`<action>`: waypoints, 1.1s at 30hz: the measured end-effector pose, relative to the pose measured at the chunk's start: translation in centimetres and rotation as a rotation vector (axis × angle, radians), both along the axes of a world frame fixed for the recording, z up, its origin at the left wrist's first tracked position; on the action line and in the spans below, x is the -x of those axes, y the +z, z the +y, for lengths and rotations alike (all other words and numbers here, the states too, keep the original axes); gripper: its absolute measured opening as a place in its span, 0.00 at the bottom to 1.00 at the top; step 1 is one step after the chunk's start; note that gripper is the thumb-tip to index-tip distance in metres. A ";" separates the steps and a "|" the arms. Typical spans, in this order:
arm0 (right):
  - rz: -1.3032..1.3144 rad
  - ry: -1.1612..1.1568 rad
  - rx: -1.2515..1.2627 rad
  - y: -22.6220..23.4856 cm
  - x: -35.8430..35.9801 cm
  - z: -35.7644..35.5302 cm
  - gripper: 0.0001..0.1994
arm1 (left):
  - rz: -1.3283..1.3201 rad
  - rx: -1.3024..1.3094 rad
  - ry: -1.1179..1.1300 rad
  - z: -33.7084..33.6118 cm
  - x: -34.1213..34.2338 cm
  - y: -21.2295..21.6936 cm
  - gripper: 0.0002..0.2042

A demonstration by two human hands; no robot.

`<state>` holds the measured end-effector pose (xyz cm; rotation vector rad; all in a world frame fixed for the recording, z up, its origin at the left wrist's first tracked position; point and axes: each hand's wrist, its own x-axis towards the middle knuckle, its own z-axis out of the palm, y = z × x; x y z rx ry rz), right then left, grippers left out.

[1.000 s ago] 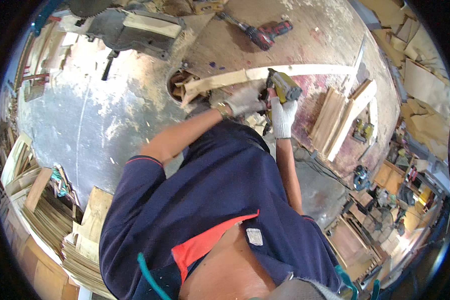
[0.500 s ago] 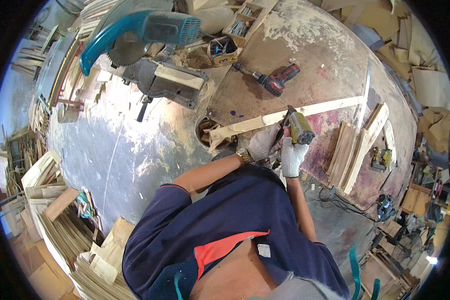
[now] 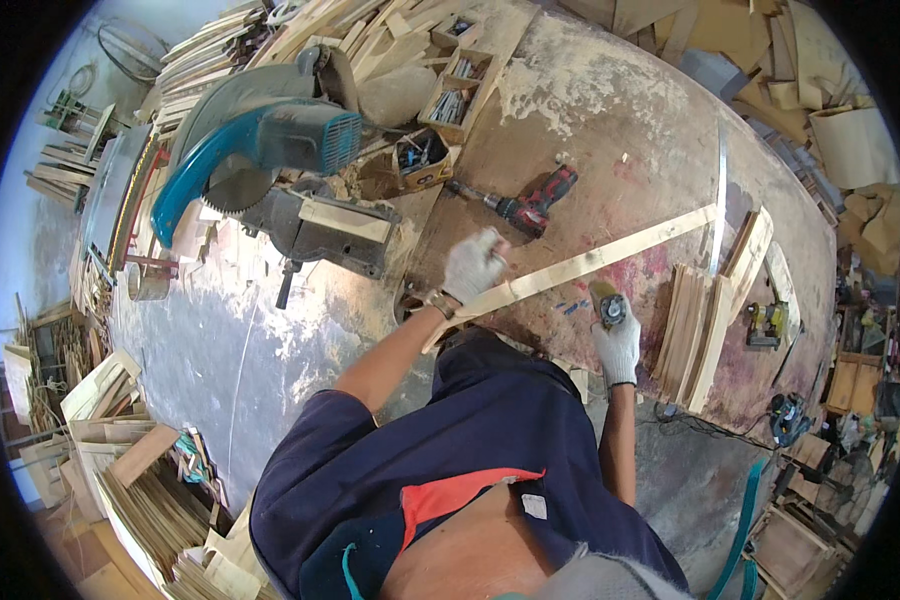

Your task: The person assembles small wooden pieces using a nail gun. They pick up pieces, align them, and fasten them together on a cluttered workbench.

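Note:
My left hand (image 3: pixel 477 266), in a white work glove with the fingertips bare, is above the workbench near the left end of a long pale wooden strip (image 3: pixel 590 258). Its fingers are curled; whether anything small is in them does not show. My right hand (image 3: pixel 618 350), also gloved, grips an olive-yellow power tool (image 3: pixel 603 293) with a dark round end, just below the strip. A red and black cordless drill (image 3: pixel 526 214) lies on the bench beyond the strip. Small blue bits (image 3: pixel 572 307) lie between the strip and the tool.
A teal miter saw (image 3: pixel 270 140) stands at the upper left. Open boxes of small parts (image 3: pixel 457 100) sit beyond it. To the right are stacked wooden strips (image 3: pixel 692 325), a metal ruler (image 3: pixel 721 200) and another yellow tool (image 3: pixel 765 325). Black cables (image 3: pixel 685 418) run along the bench's near edge.
My hands were close together at the tool and have moved apart. The left went up and left over the strip; the right drew the tool slightly down and right, away from the strip.

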<state>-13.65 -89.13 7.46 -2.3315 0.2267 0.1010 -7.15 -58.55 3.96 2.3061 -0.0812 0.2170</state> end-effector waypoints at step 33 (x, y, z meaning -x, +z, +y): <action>0.323 -0.272 0.034 -3.1 -2.3 -1.4 0.17 | 0.344 -0.357 0.207 13.3 -49.1 -4.5 0.16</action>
